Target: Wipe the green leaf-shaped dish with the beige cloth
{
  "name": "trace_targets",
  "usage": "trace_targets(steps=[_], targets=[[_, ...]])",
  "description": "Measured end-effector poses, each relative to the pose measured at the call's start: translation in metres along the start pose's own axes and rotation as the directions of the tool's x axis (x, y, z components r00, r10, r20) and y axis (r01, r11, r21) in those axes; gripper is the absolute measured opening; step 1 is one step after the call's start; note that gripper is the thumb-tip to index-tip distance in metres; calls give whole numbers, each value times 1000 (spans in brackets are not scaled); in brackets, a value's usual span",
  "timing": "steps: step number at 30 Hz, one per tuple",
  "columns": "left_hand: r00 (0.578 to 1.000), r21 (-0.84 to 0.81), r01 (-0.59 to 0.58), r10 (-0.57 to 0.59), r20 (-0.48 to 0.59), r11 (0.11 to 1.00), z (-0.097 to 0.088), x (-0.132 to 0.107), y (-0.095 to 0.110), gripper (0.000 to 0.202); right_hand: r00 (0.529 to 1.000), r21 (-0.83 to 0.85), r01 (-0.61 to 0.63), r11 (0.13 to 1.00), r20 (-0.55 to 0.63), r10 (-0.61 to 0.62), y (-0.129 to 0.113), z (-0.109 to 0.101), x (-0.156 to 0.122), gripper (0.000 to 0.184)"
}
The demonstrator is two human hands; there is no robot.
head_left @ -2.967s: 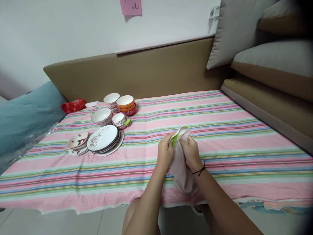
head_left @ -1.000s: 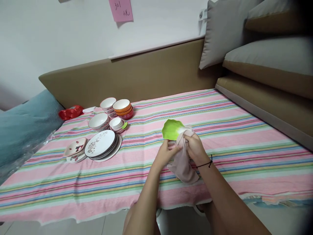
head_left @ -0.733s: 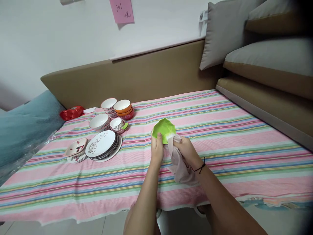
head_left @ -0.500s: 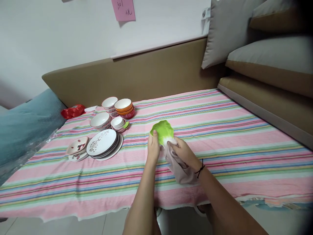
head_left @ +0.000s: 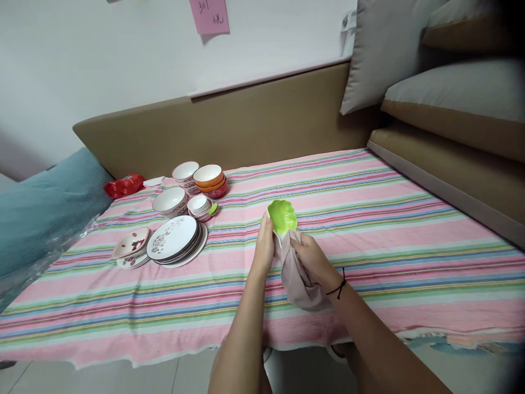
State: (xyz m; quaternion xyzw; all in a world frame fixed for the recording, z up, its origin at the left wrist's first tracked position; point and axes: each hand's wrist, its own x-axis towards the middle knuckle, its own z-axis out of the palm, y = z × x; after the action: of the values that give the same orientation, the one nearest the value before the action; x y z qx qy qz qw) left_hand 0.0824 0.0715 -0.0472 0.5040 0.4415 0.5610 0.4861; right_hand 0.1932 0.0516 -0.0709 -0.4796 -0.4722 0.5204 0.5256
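Observation:
A green and white cabbage-leaf-shaped dish (head_left: 282, 216) is held tilted above the striped cloth. My left hand (head_left: 264, 245) grips its left side, fingers wrapped behind it and partly hidden. With my right hand (head_left: 312, 257) I hold a greyish-pink cloth (head_left: 301, 287) against the dish's white lower end. The rest of that cloth hangs down below my right hand, bunched in loose folds. A dark cord bracelet circles my right wrist.
To the left stand a stack of plates (head_left: 174, 238), square dishes (head_left: 131, 243), white bowls (head_left: 169, 200), orange bowls (head_left: 209, 176) and small dishes (head_left: 198, 203). Grey-brown cushions (head_left: 451, 104) pile up at right. A blue cushion (head_left: 49, 205) lies at far left beside red packaging (head_left: 124, 186).
The leaf-shaped dish has turned in my left hand, its hollow now facing more to the right. My left hand has shifted right, closer to my right hand and the cloth.

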Motion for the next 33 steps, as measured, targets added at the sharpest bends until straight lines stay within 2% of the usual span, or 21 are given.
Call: trace_targets(steps=[2,4,7,8,10,13,15,16,18,21,24,26,29,31,33], targets=[[1000,31,-19,19,4,999,1,0,0,49,998,-22,-25,999,-56,23,1,-3,0,29],[999,54,-35,35,3,998,2,0,0,46,988,-135,-28,991,-151,8,0,-5,0,30],[999,64,-46,46,11,997,2,0,1,45,945,-375,37,926,-288,-154,-5,-6,-1,44],[999,67,-52,51,19,996,2,0,1,45,936,-411,62,910,-292,-195,-7,-5,-2,47],[996,86,-80,77,33,993,1,0,3,45,950,-364,99,926,-243,-197,-7,-4,0,47],[985,114,-151,140,97,982,0,-2,5,44,983,-152,75,986,-154,-98,-4,-4,3,35],[972,97,-177,158,171,980,-1,-4,5,43,987,-97,33,995,-156,-48,-3,-7,6,34],[966,88,-177,156,206,980,0,-5,5,43,980,-136,22,991,-195,-48,-3,-9,6,33],[961,96,-160,133,244,982,0,-8,4,44,947,-303,29,952,-296,-123,-5,-12,6,36],[974,201,-133,90,209,971,0,-11,5,46,917,-478,90,874,-303,-260,-5,-14,5,39],[988,372,-91,37,151,924,-5,-14,2,44,918,-435,128,891,-289,-273,0,-15,7,21],[986,480,-62,-21,165,875,-9,-14,-1,40,913,-352,129,927,-323,-250,6,-16,10,11],[981,631,-55,-75,178,774,-15,-12,-7,23,932,-234,99,967,-318,-172,11,-19,14,22],[982,702,-84,-62,179,707,-17,-11,-7,21,942,-253,71,965,-300,-148,9,-22,15,23],[974,727,-162,-9,226,668,-17,-11,-3,26,934,-325,80,942,-305,-184,5,-24,14,21]])
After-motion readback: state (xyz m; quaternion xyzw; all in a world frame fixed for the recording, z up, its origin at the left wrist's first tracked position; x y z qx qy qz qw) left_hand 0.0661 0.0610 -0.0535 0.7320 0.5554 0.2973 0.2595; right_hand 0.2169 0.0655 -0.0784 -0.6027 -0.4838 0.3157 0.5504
